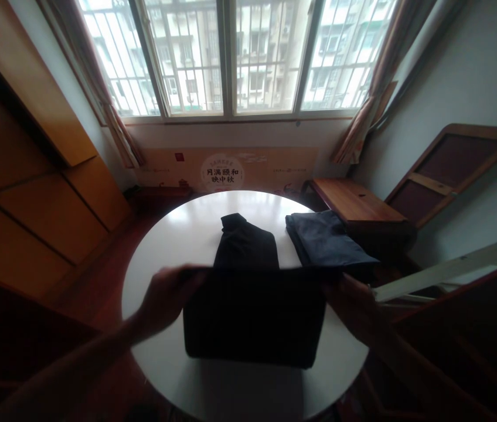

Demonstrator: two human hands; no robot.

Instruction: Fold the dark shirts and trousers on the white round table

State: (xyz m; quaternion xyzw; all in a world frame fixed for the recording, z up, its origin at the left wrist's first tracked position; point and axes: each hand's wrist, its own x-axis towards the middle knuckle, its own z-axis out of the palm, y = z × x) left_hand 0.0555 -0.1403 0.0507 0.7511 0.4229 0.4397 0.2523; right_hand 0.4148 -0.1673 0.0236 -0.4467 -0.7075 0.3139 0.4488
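A folded black garment [255,319] hangs in front of me over the white round table [160,252], stretched along its top edge. My left hand [170,293] pinches its upper left corner, and my right hand [354,305] grips the upper right one. In the dim light I cannot make out what kind of garment it is. Just behind it lies another black garment [248,243], its lower part hidden by the held one. To the right of that, near the table's edge, rests a dark navy folded garment [325,234].
Beyond the table on the right stands a wooden bench [358,199], with a wood-framed panel [446,170] leaning near it. Wooden cabinets [46,211] line the left side. A barred window [257,58] and a printed banner [275,164] are at the back.
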